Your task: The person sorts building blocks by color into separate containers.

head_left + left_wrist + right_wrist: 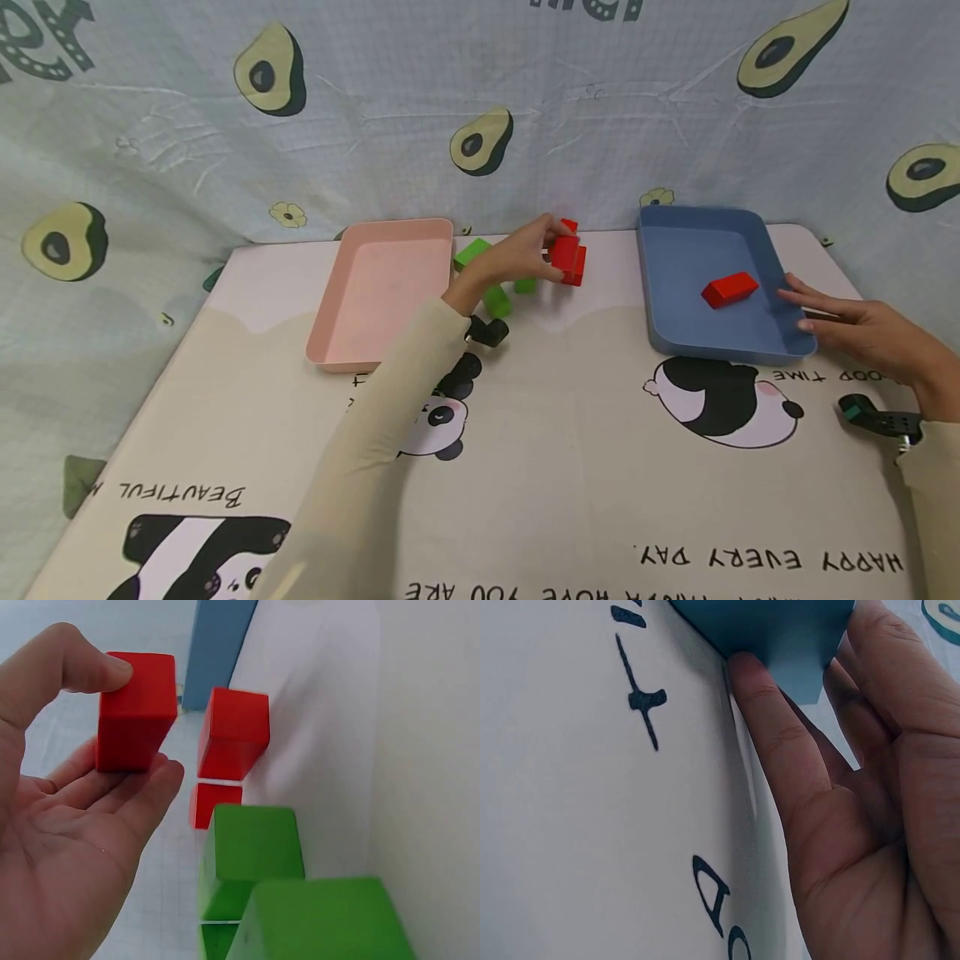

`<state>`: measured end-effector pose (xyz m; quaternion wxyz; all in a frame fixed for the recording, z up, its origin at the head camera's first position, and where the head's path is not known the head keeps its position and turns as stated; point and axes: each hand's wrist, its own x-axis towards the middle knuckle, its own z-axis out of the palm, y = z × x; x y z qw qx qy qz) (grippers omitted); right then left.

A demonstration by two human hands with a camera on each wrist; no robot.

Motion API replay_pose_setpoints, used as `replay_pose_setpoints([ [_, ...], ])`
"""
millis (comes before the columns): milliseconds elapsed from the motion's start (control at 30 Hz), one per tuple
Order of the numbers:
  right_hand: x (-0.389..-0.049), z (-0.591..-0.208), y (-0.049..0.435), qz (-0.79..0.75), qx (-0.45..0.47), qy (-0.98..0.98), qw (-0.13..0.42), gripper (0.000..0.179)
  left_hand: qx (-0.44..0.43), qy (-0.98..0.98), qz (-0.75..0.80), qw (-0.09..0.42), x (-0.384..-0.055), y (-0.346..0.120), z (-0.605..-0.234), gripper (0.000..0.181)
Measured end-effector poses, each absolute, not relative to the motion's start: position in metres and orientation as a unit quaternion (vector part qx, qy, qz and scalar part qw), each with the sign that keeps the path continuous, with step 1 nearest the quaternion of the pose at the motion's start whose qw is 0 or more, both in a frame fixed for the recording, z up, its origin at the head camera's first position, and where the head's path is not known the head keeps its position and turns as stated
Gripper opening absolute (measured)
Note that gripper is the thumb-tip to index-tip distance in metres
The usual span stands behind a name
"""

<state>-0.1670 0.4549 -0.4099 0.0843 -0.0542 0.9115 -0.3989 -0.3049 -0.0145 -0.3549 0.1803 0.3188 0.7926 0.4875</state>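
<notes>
Pinches a red block [139, 724] in the left hand [521, 252], with the thumb on one face and the fingers on the opposite side. Holds it near the far edge of the bench [570, 417], just beside two other red blocks [234, 735]. Cannot tell whether it touches the bench underneath, nor read its long axis surely, for foreshortening and covering fingers. Has the blue tray [678, 283] off to the right of that grip, well apart across a stretch of bench: probably the gap to reckon with in any sideways carry. Rests the right hand [866, 329], unclenched and grasping no block, with fingertips against the tray's right wall, hence far nearer to it than the left. Shows a tray-bound red block [730, 289] on the tray floor toward that same wall, with its long axis aslant, far end rightward. Has green blocks [497, 302] clustered about the left wrist, and the pink tray [367, 292] on the opposite side, to the left, with the left sleeve [405, 367] passing over its near right corner.
</notes>
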Motion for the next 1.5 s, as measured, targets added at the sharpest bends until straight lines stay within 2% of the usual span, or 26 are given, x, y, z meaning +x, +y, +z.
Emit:
replay_pose_setpoints([
  [467, -0.169, -0.417, 0.459, -0.398, -0.043, 0.912, 0.086, 0.059, 0.36, 0.734, 0.558, 0.144, -0.289, -0.011, -0.358, 0.054],
  [700, -0.167, -0.418, 0.458, -0.395, -0.041, 0.914, 0.084, 0.06, 0.36, 0.719, 0.577, 0.147, -0.282, -0.007, -0.361, 0.055],
  [900, -0.168, -0.419, 0.458, -0.358, -0.043, 0.931, 0.05, 0.067, 0.36, 0.706, 0.591, 0.152, -0.279, -0.005, -0.362, 0.055],
  [1100, -0.165, -0.424, 0.462, -0.366, -0.072, 0.927, 0.02, 0.065, 0.348, 0.708, 0.593, 0.164, -0.274, -0.003, -0.361, 0.055],
  [1500, -0.17, -0.423, 0.458, -0.36, -0.07, 0.929, 0.042, 0.064, 0.351, 0.698, 0.601, 0.169, -0.268, 0.006, -0.36, 0.056],
])
